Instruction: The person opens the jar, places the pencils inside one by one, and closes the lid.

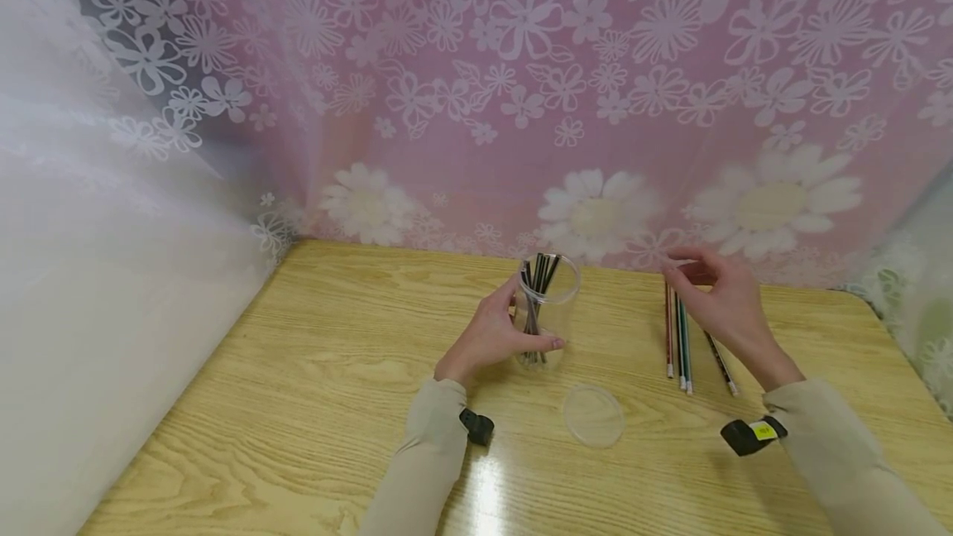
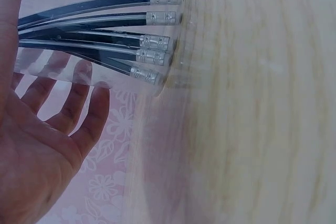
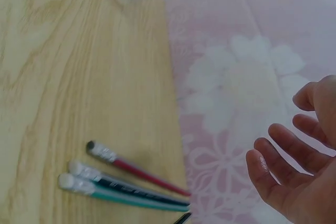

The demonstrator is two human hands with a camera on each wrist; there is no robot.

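Observation:
My left hand [image 1: 487,336] grips a clear plastic jar [image 1: 563,313], thumb across the front and fingers around the far side. Inside it lean several dark pencils [image 2: 105,19], whose metal-banded ends sit at the jar's bottom in the left wrist view. My right hand [image 1: 725,300] hovers over loose pencils on the table at the right, its fingers loosely bent with nothing between them. A red pencil [image 3: 147,176], a dark pencil [image 3: 126,186] and a teal pencil [image 3: 131,201] lie close together. One black pencil [image 1: 720,363] lies apart to their right. The hand partly hides their far ends.
A clear round lid [image 1: 593,416] lies flat on the wood-grain table [image 1: 298,404], in front of the jar. Behind the table's back edge hangs a pink flowered curtain [image 1: 462,164]. Pale sheeting [image 1: 112,271] borders the left side.

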